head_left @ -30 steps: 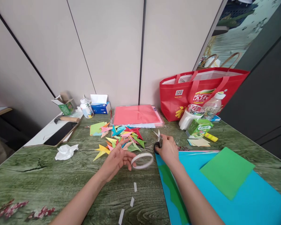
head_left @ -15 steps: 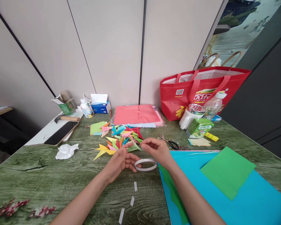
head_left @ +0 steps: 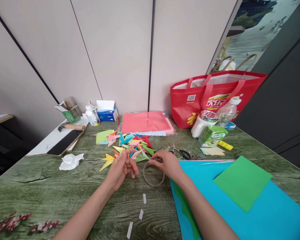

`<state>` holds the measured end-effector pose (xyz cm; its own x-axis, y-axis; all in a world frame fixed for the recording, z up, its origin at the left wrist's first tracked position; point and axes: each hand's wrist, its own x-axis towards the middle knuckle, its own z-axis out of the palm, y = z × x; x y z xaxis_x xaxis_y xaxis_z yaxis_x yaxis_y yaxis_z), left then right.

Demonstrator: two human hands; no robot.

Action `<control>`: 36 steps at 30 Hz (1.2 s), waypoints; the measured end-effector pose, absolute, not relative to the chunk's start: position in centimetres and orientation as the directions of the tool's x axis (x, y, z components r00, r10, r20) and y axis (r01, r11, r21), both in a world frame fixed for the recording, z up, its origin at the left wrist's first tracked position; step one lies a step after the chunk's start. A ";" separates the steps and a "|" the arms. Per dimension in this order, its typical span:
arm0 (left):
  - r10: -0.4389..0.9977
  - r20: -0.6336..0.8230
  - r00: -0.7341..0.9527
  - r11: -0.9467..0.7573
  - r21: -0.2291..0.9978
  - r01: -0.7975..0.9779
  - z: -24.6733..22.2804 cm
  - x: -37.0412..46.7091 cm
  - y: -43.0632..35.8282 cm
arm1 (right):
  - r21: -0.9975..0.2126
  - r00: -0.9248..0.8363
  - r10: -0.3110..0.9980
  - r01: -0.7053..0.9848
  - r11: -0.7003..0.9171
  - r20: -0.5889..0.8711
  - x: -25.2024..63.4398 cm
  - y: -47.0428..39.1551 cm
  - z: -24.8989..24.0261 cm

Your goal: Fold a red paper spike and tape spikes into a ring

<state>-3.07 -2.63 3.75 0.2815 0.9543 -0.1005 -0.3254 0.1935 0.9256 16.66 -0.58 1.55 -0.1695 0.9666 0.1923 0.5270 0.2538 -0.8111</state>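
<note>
My right hand (head_left: 168,165) pinches the upper rim of a thin roll of tape (head_left: 153,185), whose ring hangs face-on toward me above the table. Left of it, apart from the roll, my left hand (head_left: 121,170) is open, with its index finger stretched out and the others loosely bent. Just beyond the hands lies a pile of folded paper stars (head_left: 110,160) in several colours. Three short white tape strips, one of them the nearest strip (head_left: 129,230), lie on the tabletop in front of me.
At right lie blue sheets (head_left: 215,196) under a green square (head_left: 243,183). Scissors (head_left: 181,152), a green box (head_left: 213,135), a white mug (head_left: 200,126) and a red bag (head_left: 187,111) stand or lie behind. Crumpled tissue (head_left: 71,161) and a phone (head_left: 66,141) are at left.
The tape roll has turned from nearly edge-on to face-on in my right hand. My left hand has drawn away from the roll to the left.
</note>
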 end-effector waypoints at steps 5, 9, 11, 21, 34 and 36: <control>0.832 -0.198 0.518 0.411 0.847 -0.338 3.6 -3.0 -3.0 | -0.960 -0.199 0.952 0.115 0.257 0.231 15.7 -1.1 2.1; 0.789 -0.173 0.589 0.446 0.821 -0.356 3.4 -3.0 -3.1 | -0.982 -0.318 0.930 -0.098 0.161 0.184 14.9 -1.7 2.6; 0.785 -0.163 0.597 0.447 0.817 -0.365 3.3 -3.1 -3.0 | -0.984 -0.343 0.925 -0.121 0.127 0.162 14.7 -1.7 2.5; 0.939 -0.006 0.345 0.128 0.935 -0.332 4.4 -2.9 -3.4 | -0.995 -0.243 0.965 -0.022 0.093 0.096 14.4 -1.4 1.7; 0.860 0.087 -0.503 -0.162 0.981 -0.107 3.4 -3.9 -1.5 | -0.988 -0.166 0.979 0.076 0.132 0.118 11.5 -1.0 -0.6; 0.853 0.091 -0.514 -0.146 0.987 -0.068 3.2 -3.9 -1.4 | -0.989 -0.140 0.985 0.096 0.114 0.100 11.0 -0.7 -0.9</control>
<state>-3.87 -1.45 3.16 -0.5138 0.8531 0.0910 -0.0676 -0.1459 0.9870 10.99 -0.66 -0.91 -0.1396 0.9852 0.0998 0.0961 0.1138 -0.9888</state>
